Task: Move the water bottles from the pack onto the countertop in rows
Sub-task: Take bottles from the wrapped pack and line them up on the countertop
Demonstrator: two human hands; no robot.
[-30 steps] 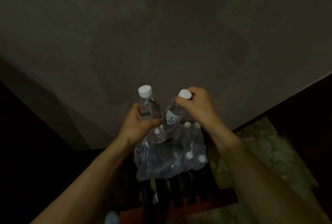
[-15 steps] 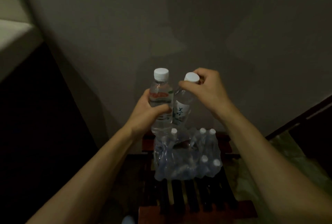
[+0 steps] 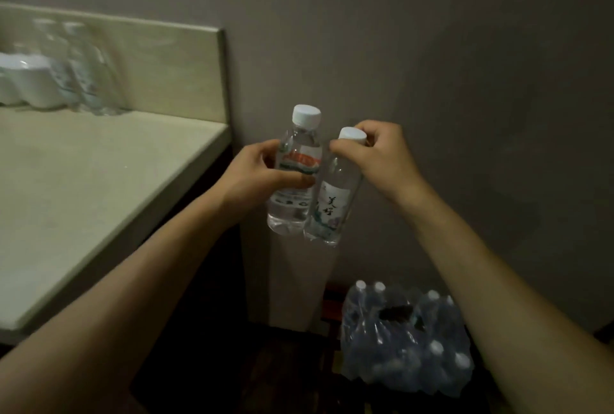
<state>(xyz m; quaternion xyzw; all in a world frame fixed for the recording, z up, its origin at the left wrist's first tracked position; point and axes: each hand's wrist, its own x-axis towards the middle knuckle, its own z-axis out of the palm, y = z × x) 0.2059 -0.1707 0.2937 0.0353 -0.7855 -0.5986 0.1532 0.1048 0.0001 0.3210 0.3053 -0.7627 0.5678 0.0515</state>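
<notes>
Both hands hold bottles right of countertop

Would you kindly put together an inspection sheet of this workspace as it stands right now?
Surface: pale countertop, front area bare.
Job's things: red-label bottle and white-label bottle, both in the air right of the countertop; opened plastic pack low down, bottles inside.
Clutter: white cups and blurred clear bottles at the countertop's back.
Grippers: left hand wraps the red-label bottle; right hand pinches the white-label bottle at its cap.
Cables: nothing seen.
Surroundings: grey wall, dim light.
</notes>
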